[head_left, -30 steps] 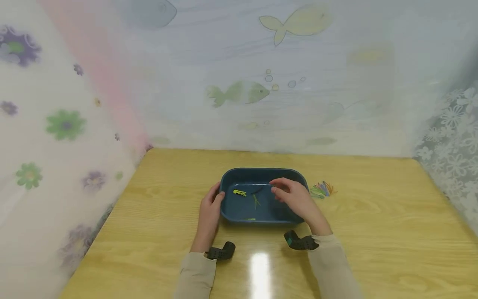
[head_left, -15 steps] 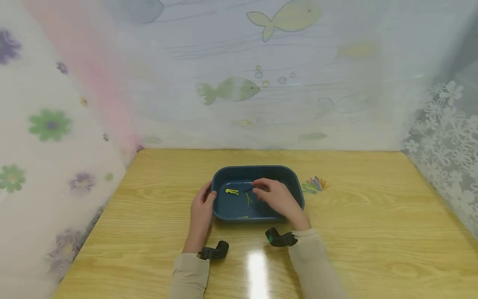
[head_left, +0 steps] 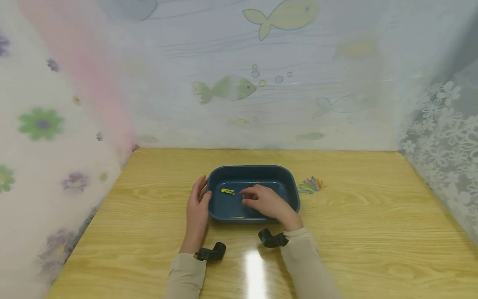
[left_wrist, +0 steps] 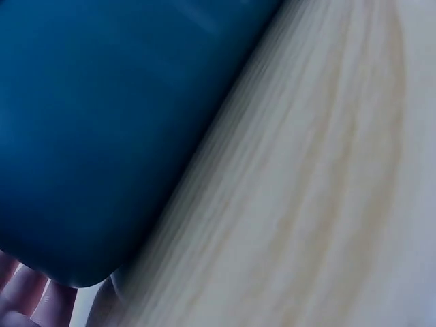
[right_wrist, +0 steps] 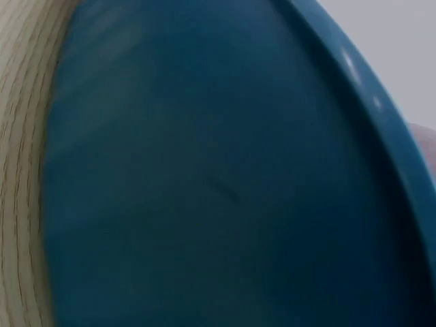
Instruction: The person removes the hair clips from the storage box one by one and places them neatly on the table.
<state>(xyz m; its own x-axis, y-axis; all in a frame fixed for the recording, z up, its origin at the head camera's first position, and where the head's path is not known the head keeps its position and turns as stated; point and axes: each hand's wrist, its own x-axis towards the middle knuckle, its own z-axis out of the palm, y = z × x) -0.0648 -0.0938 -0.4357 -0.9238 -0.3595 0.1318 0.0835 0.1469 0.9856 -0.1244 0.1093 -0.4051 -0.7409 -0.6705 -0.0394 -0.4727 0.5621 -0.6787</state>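
Observation:
A dark blue rectangular tub [head_left: 254, 167] stands on the table, its outer wall filling much of both wrist views. My left hand [head_left: 198, 201] rests along its left side, thumb at the rim and fingers outside the wall. Inside the tub, my right hand [head_left: 270, 202] reaches in from the right, thumb and forefinger apart above a thin green strip [head_left: 243, 197]. The other fingers partly cover the tub floor. A yellow-green bundle of looped strips [head_left: 227, 191] lies left of those fingertips. Near the front wall is a slender yellow strip [head_left: 237, 217].
A loose pile of thin coloured strips [head_left: 313, 184] lies on the wooden table [head_left: 366, 216] just right of the tub. Patterned sheets [head_left: 224, 50] hang behind the table and at both sides.
The right hand has moved left and down, its fingertips now over the green strip. The left thumb and fingers have shifted slightly outward at the rim. The head view has turned slightly right.

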